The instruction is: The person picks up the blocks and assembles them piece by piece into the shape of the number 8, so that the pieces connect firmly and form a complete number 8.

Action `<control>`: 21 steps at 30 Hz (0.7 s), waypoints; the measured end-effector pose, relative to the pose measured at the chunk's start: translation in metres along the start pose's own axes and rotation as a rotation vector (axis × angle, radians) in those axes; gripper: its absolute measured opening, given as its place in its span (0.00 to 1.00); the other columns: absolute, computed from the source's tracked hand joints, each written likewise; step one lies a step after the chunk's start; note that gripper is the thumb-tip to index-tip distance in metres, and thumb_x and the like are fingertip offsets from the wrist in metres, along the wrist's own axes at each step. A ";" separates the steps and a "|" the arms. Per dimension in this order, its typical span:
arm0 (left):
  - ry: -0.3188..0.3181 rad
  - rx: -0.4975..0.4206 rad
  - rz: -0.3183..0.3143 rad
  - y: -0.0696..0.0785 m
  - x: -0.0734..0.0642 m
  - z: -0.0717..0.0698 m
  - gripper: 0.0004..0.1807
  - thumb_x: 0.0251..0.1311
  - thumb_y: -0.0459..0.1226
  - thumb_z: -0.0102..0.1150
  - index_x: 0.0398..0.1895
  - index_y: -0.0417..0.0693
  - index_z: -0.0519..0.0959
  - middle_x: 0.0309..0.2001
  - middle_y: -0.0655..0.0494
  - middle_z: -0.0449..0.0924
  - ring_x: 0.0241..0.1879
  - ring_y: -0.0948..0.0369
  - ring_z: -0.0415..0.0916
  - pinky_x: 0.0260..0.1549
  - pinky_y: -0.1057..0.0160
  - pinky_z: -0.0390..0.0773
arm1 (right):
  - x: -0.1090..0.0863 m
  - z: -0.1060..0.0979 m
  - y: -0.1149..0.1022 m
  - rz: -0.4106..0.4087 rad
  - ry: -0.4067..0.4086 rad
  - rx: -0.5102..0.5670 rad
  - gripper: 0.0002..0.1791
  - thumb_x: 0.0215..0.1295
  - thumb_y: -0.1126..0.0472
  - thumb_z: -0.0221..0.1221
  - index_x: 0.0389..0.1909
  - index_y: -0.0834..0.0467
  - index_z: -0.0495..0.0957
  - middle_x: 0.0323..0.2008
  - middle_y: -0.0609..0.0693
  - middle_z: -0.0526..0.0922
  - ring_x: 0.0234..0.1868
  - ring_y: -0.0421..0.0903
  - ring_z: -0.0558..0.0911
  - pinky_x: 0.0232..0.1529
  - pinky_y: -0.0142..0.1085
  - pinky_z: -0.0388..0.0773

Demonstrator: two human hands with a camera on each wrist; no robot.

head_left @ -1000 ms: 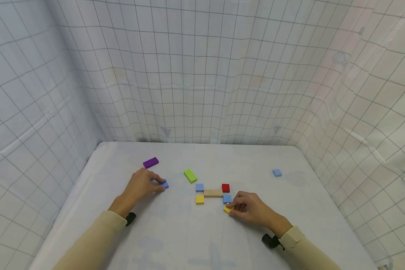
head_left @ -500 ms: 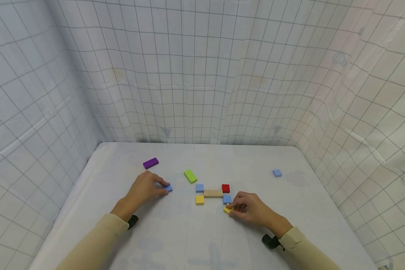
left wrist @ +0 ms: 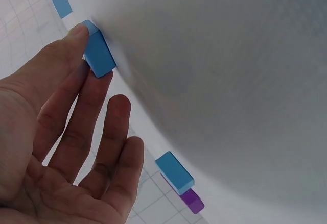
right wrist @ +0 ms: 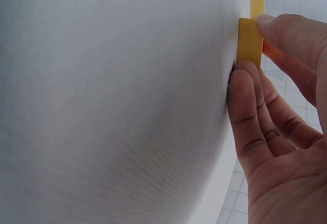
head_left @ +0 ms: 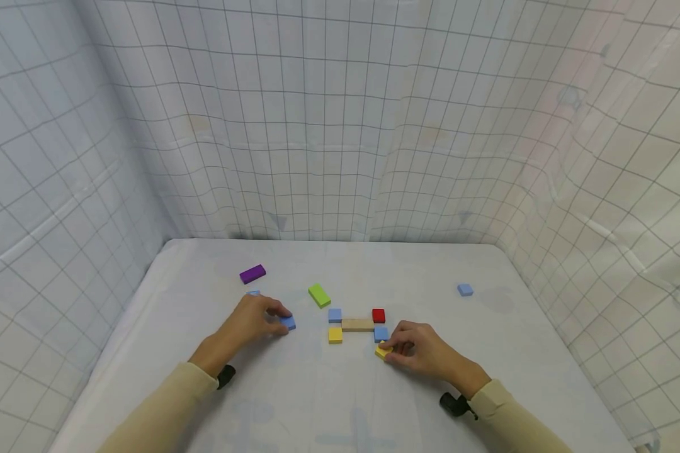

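My left hand (head_left: 252,322) pinches a small blue block (left wrist: 100,53) between thumb and fingertips, low over the white table, left of the block arrangement. At that arrangement's near right corner, my right hand (head_left: 422,349) pinches a yellow block (right wrist: 250,42), just below a blue block (head_left: 381,334). A tan wooden plank (head_left: 357,325) lies across the middle. Along its left end sit another blue block (head_left: 335,315) and a second yellow block (head_left: 335,335). The red block (head_left: 378,316) stands at its upper right end.
A lime green block (head_left: 320,295) lies behind the arrangement. Farther left is a purple block (head_left: 252,274), with a blue block (left wrist: 174,172) near it, partly hidden by my left hand in the head view. Another blue block (head_left: 465,290) sits far right. Grid-patterned curtains surround the table.
My left hand has moved right and toward me, carrying its blue block closer to the arrangement. Another blue block now shows behind that hand. My right hand has stayed in place.
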State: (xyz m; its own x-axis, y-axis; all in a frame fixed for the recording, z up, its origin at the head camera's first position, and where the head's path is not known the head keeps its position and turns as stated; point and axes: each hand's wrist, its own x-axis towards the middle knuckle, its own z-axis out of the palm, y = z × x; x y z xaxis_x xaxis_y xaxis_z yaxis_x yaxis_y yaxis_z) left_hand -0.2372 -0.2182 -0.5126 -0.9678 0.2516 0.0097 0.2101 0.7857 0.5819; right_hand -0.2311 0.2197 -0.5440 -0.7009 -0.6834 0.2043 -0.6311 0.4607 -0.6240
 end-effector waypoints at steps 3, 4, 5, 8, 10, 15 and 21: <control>-0.017 -0.019 0.006 0.003 -0.001 0.001 0.16 0.61 0.37 0.90 0.51 0.49 0.97 0.49 0.55 0.98 0.49 0.58 0.87 0.58 0.46 0.90 | 0.000 0.000 0.001 0.000 -0.002 -0.001 0.12 0.72 0.63 0.81 0.54 0.51 0.97 0.46 0.44 0.91 0.41 0.29 0.84 0.44 0.30 0.91; -0.021 -0.024 0.007 0.004 -0.001 0.002 0.16 0.61 0.37 0.90 0.51 0.49 0.97 0.49 0.56 0.97 0.48 0.59 0.86 0.57 0.48 0.90 | 0.000 0.000 0.001 -0.001 -0.003 -0.002 0.12 0.72 0.63 0.81 0.54 0.51 0.97 0.46 0.44 0.91 0.41 0.29 0.84 0.44 0.30 0.91; -0.024 -0.029 0.010 0.005 -0.001 0.003 0.16 0.61 0.37 0.90 0.51 0.49 0.97 0.48 0.56 0.97 0.47 0.60 0.85 0.55 0.49 0.90 | 0.000 0.000 0.001 -0.001 -0.004 -0.003 0.12 0.73 0.63 0.81 0.54 0.51 0.97 0.46 0.44 0.91 0.41 0.29 0.84 0.44 0.30 0.91; -0.032 -0.037 0.014 0.007 -0.002 0.006 0.15 0.61 0.37 0.90 0.50 0.50 0.97 0.48 0.58 0.96 0.45 0.62 0.84 0.53 0.54 0.88 | 0.001 0.000 0.001 -0.001 -0.005 -0.006 0.13 0.73 0.62 0.81 0.55 0.51 0.97 0.46 0.44 0.91 0.41 0.29 0.84 0.44 0.30 0.90; -0.039 -0.041 0.016 0.009 -0.003 0.008 0.15 0.61 0.37 0.90 0.50 0.50 0.97 0.48 0.59 0.96 0.45 0.62 0.83 0.52 0.57 0.87 | 0.001 0.000 0.002 0.000 -0.008 -0.008 0.12 0.73 0.62 0.81 0.55 0.51 0.97 0.46 0.44 0.91 0.41 0.29 0.84 0.44 0.30 0.90; -0.063 -0.059 0.033 0.014 -0.004 0.011 0.15 0.62 0.38 0.90 0.51 0.50 0.96 0.46 0.61 0.95 0.44 0.62 0.83 0.50 0.62 0.86 | 0.001 0.000 0.003 0.010 -0.012 -0.009 0.13 0.72 0.61 0.81 0.55 0.51 0.97 0.46 0.43 0.91 0.41 0.29 0.84 0.44 0.30 0.90; -0.081 -0.082 0.087 0.017 -0.004 0.016 0.15 0.62 0.37 0.90 0.51 0.49 0.96 0.44 0.61 0.94 0.42 0.62 0.83 0.46 0.68 0.85 | 0.001 -0.001 0.002 0.017 -0.012 -0.008 0.12 0.72 0.61 0.82 0.54 0.51 0.97 0.45 0.42 0.91 0.40 0.29 0.83 0.44 0.29 0.90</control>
State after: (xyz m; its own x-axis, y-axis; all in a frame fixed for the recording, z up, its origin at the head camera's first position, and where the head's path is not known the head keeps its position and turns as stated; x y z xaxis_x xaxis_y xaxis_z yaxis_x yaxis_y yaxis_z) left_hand -0.2272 -0.1973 -0.5157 -0.9314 0.3639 -0.0007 0.2772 0.7108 0.6465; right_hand -0.2335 0.2204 -0.5446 -0.7073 -0.6825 0.1845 -0.6221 0.4769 -0.6209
